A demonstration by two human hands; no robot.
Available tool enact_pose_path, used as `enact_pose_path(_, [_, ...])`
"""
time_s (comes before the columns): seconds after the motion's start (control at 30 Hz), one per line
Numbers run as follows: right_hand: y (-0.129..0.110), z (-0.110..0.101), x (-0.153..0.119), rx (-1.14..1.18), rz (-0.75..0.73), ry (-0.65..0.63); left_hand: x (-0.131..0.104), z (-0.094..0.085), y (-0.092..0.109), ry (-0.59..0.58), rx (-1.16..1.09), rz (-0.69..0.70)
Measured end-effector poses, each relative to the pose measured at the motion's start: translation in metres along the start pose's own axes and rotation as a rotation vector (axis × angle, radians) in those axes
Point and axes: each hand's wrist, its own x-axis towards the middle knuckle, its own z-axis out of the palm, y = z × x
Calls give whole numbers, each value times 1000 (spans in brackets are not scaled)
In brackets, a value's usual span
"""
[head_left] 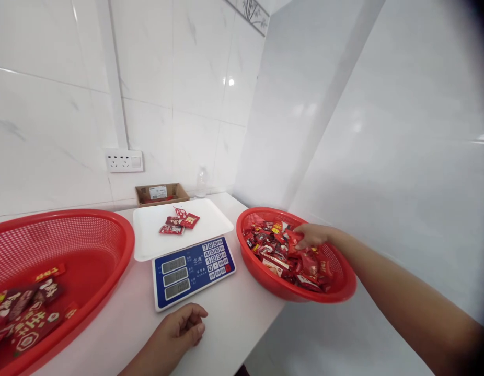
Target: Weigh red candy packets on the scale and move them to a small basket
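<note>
My right hand (313, 236) reaches into the right red plastic basket (257, 270), which is full of small wrapped snack packets (273, 243). Its fingers are closed at a red packet (292, 238) on top of the heap, and the fingertips are partly hidden. My left hand (184, 328) rests on the white table with its fingers loosely curled and nothing visible in them. Just beyond it stands a weighing scale with a blue keypad panel (198, 261). Several small red packets (179, 221) lie on the scale's white pan (148, 240).
A larger red basket (120, 245) with some packets at its bottom stands at the left. Behind the scale are a cardboard box (142, 194) and a clear plastic bottle (202, 181). A wall socket (124, 161) is on the tiled wall. The right basket overhangs the table (242, 329) edge.
</note>
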Motion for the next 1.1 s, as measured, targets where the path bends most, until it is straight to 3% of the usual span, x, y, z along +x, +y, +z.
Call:
enact_pose_path(0.1, [-20,-24,0,-66,19,152,-1,1,1,5,-11,18])
enact_pose_path(0.23, [-75,-42,15,-54,-81,373,-3,2,3,24,-15,34])
enact_pose_path(0.4, [-168,-20,48,-14,-265,522,-3,2,-3,48,-15,28])
enact_pose_path(0.53, [-219,7,61,-31,-450,396,-3,2,-8,72,-8,37])
enact_pose_path(0.63, [-230,16,59,-64,-543,257,-3,3,-10,80,-11,38])
enact_pose_path(0.77, [-229,21,55,-91,-596,187,-1,3,-11,79,-39,27])
enact_pose_path(0.97, [-244,32,62,-111,-592,188,2,3,-15,73,-52,43])
enact_pose_path(1.1, [-240,24,63,-104,-562,211,1,2,-14,74,-37,26])
